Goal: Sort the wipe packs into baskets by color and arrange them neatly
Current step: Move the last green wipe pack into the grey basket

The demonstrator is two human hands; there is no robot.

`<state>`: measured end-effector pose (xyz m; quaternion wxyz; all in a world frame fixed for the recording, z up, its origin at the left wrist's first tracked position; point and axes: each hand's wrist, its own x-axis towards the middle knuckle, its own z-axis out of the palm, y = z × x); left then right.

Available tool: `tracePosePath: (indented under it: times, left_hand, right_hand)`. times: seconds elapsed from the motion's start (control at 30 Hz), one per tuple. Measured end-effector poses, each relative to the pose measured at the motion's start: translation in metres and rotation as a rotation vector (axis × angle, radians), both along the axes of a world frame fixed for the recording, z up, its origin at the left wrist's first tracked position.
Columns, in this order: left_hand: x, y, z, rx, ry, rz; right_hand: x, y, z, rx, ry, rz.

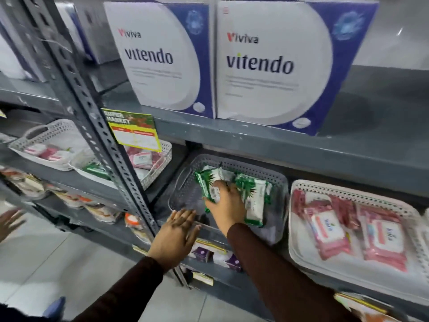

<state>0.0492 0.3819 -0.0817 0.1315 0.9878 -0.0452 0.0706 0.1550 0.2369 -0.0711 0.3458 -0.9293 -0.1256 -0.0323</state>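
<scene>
Two hands: right hand (pixel 224 203) clamps a green wipe pack (pixel 210 182); left hand (pixel 175 235) flat, steadying the grey basket (pixel 276 182).
Next: probably lay it flush left.

The right hand (pixel 226 205) closes on a green wipe pack (pixel 210 182) inside the grey basket (pixel 262 173), beside another green pack (pixel 253 194). The left hand (pixel 175 238) lies flat on the basket's front rim. Pink packs (pixel 352 231) fill the white basket (pixel 299 228) alongside.

- Your right hand (pixel 224 205) covers part of the green wipe pack (pixel 210 182).
- The upright post (pixel 97 126) hides the white basket (pixel 157 168) in part.
- Small print on the Vitendo boxes (pixel 274 66) is blurred.
</scene>
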Motion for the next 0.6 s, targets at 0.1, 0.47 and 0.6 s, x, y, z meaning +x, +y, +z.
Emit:
tracePosePath:
  times: [0.1, 0.47, 0.6]
  left_hand:
    - [0.003, 0.003, 0.001, 0.006, -0.029, -0.017]
    - [0.035, -0.039, 0.022, -0.012, 0.042, 0.073]
    - [0.051, -0.130, 0.033, -0.187, -0.052, -0.271]
  right_hand:
    - [0.013, 0.023, -0.020, -0.269, 0.047, 0.011]
    - [-0.019, -0.100, 0.006, 0.070, -0.112, -0.165]
    - [-0.029, -0.208, 0.008, 0.043, -0.145, -0.462]
